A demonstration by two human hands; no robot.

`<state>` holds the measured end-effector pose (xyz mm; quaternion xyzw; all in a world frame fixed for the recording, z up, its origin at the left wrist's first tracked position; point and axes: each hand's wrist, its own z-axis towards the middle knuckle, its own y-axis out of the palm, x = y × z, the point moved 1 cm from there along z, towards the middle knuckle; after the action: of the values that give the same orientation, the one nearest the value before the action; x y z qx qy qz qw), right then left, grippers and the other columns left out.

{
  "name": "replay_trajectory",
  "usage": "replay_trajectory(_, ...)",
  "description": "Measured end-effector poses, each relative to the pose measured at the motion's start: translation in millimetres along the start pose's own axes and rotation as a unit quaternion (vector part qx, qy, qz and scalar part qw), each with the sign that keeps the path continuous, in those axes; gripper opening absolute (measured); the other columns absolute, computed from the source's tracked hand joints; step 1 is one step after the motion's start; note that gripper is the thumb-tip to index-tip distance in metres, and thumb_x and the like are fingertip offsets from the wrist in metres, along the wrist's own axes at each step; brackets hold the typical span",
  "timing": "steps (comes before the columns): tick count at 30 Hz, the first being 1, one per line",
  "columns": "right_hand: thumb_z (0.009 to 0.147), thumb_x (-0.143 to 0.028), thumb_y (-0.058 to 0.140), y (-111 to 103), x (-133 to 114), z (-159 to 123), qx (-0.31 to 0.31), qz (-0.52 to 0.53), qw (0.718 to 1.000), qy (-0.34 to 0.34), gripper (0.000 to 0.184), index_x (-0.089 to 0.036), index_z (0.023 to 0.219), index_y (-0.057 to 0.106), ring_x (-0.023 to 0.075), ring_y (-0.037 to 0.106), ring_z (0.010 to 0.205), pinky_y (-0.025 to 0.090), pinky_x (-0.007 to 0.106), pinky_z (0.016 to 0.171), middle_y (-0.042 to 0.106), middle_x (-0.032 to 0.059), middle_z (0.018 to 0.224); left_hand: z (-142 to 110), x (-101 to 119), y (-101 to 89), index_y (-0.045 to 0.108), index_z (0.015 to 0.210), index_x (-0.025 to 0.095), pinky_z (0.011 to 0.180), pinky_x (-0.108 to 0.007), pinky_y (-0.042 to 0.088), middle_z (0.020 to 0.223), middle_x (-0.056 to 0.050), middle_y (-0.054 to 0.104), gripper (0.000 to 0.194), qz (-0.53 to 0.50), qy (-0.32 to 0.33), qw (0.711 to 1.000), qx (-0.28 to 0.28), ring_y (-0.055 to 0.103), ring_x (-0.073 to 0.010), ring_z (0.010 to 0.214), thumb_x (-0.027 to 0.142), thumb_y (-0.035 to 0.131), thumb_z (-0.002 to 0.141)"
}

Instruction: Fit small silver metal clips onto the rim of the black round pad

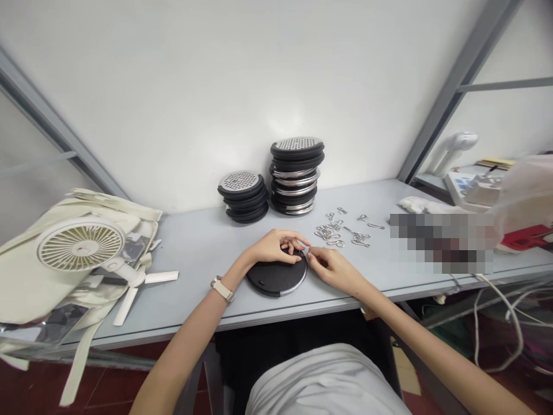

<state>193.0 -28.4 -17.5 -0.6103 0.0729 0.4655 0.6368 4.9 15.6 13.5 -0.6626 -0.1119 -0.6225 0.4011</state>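
A round black disc (272, 276) lies flat on the grey table (190, 253), near its front edge and right before the seated person, a strip of silvery rim shining on its near right side. The left hand (281, 246) arches over the far part of the disc, fingers bent and thumb low against it; I can't tell whether it grips the disc or just steadies it. The right hand (329, 265) sits at the disc's right edge, thumb and forefinger drawn close together near the left fingertips. Whether some small piece is pinched there, I can't make out.

Just beyond the right hand, a loose scatter of metal clips (329, 231) glints on the tabletop. Behind the disc, toward the wall (194, 86), stand two piles of similar rounds: a short stack (245, 203) and, on its right, a taller stack (297, 178) with bright rims showing partway down. Each is topped by a grey, perforated face.

A pale-banded watch (222, 289) circles the left wrist. Over on the person's left, a white fan (82, 246) rests against a cream bag (26, 282).
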Motion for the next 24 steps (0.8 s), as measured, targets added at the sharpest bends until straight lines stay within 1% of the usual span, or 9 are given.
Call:
replay_trajectory(7,0.092,-0.033,0.033,-2.0,1.8,0.9,-0.016,0.027,0.999,0.008,0.031,-0.019,0.066,0.039,0.0091,0.035,0.053,0.026,0.024,0.053,0.037,-0.0048,0.057,0.3,-0.5,-0.4,0.064,0.109,0.013,0.065,-0.022,0.041,0.092,-0.009,0.066,0.043,0.008,-0.002,1.000,0.000,0.051,-0.0061,0.065,0.016,0.069,0.066)
replay_trajectory(17,0.092,-0.034,0.033,-2.9,0.3,0.8,-0.004,0.030,1.000,0.005,0.032,-0.019,0.065,0.039,0.0091,0.033,0.053,0.026,0.024,0.052,0.035,-0.0046,0.057,0.5,0.4,0.1,0.063,0.111,0.014,0.065,-0.021,0.039,0.090,-0.006,0.064,0.044,0.020,-0.003,1.000,-0.006,0.049,-0.0072,0.068,0.016,0.067,0.068)
replay_trajectory(20,0.092,-0.033,0.035,-2.5,1.1,0.7,-0.020,0.018,1.000,-0.008,0.031,-0.018,0.065,0.040,0.0087,0.033,0.052,0.026,0.024,0.051,0.038,-0.0044,0.057,0.4,0.7,0.7,0.063,0.109,0.014,0.066,-0.021,0.040,0.089,-0.006,0.063,0.042,0.019,-0.004,1.000,-0.003,0.049,-0.0071,0.068,0.016,0.068,0.067)
replay_trajectory(24,0.092,-0.032,0.036,-2.5,0.9,0.5,-0.018,0.006,0.999,-0.025,0.030,-0.018,0.066,0.044,0.0090,0.036,0.052,0.027,0.024,0.052,0.044,-0.0033,0.058,0.3,1.2,0.7,0.064,0.109,0.014,0.065,-0.021,0.039,0.091,-0.006,0.064,0.042,0.026,-0.004,1.000,-0.002,0.048,-0.0072,0.069,0.017,0.068,0.067)
